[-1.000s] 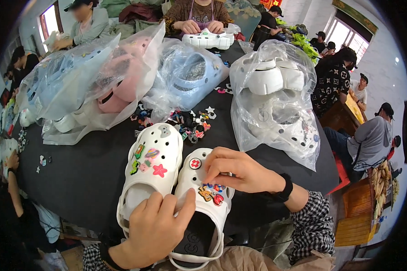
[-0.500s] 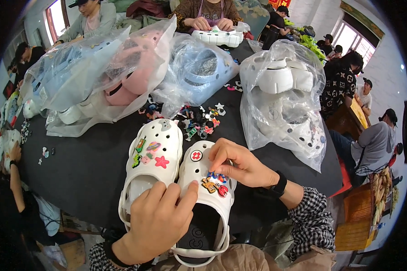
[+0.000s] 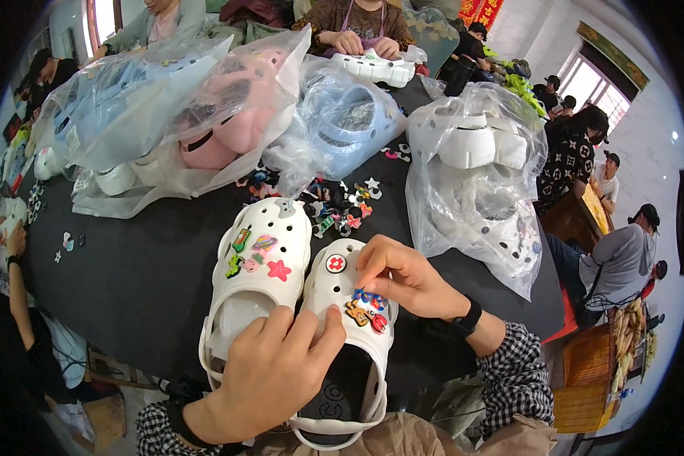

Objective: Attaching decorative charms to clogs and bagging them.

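Two white perforated foam clogs lying side by side, toes away, on the dark round table (image 3: pixel 129 281); left white clog (image 3: pixel 260 273) already dressed with a green piece, a purple oval and a pink star; right white clog (image 3: pixel 342 334) carrying a red-and-white round charm and a cluster of blue, orange and red ones. Left hand (image 3: pixel 273 372) laid flat across the heel openings of both, fingers spread and pressing down, seemingly to steady the pair against the push from the other side. Right hand (image 3: pixel 403 277) bent over the right white clog, thumb and forefinger pressed together on the small blue charm (image 3: pixel 365 298) at one of the holes. Loose heap of small colourful charms (image 3: pixel 334 201) just beyond the toes, within easy reach. Farther back, clear plastic bags: one with pale blue clogs (image 3: pixel 121 114), one with pink clogs (image 3: pixel 235 125), one with light blue clogs (image 3: pixel 342 125); at the right a bag of white clogs (image 3: pixel 475 182). Other people seated around the table's far edge.
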`<state>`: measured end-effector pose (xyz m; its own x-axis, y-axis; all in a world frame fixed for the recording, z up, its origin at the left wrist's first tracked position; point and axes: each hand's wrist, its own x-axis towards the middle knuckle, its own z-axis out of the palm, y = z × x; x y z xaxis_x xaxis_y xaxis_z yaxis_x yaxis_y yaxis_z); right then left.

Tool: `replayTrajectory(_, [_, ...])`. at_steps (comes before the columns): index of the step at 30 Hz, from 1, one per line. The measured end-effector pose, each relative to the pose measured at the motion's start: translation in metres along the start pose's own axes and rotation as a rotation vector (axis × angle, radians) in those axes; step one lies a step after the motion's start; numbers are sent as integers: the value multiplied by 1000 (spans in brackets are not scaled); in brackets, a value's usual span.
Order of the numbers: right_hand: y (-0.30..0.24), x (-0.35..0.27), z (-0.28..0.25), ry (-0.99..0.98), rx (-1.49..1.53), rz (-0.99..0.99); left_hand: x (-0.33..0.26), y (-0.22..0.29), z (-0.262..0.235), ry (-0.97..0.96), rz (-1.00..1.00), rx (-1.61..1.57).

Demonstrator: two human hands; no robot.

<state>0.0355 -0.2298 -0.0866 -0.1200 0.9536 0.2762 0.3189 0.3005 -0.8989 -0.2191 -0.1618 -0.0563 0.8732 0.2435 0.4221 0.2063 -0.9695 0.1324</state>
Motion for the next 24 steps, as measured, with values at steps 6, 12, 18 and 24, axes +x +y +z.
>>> replayTrajectory(6, [-17, 1, 1, -80, -61, 39, -1, -2, 0, 68, 43, 31])
replayTrajectory(12, [-37, 4, -6, -275, -440, -178, -3, -3, 6, 129, 33, -21])
replayTrajectory(18, [-40, -5, 3, -201, -490, -219, -5, -4, 7, 128, 8, -5])
replayTrajectory(24, [-49, -10, 11, -110, -474, -168, -3, -3, 7, 129, 7, -18])
